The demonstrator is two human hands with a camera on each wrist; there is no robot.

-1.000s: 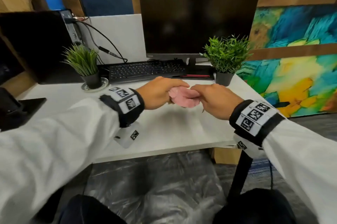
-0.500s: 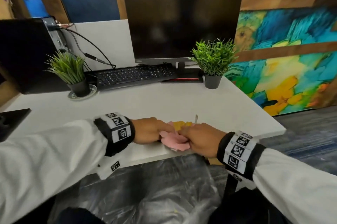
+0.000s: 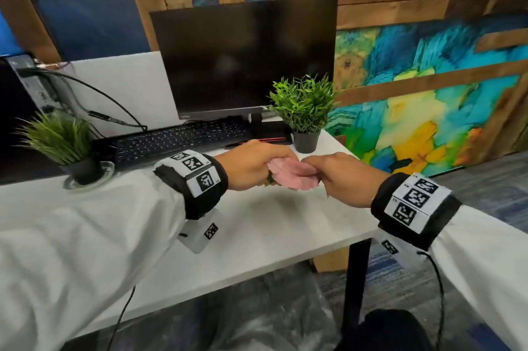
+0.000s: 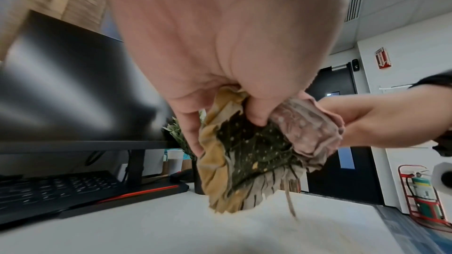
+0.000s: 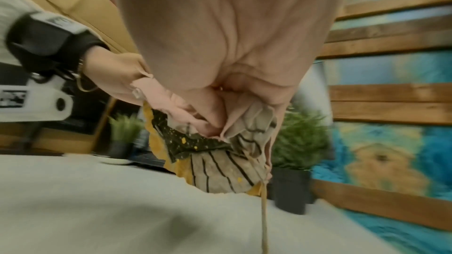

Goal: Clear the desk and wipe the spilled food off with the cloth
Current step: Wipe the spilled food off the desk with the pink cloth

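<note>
two hands share one bunched cloth [image 3: 291, 176] above the desk [image 3: 285, 225], at 6 o'clock of the monitor [image 3: 245, 56]. your left hand [image 3: 251, 165] and right hand [image 3: 343, 179] each curl tight around an end, likely to keep gathered food from dropping. i can't see any food inside it, nor the desk beneath.
</note>
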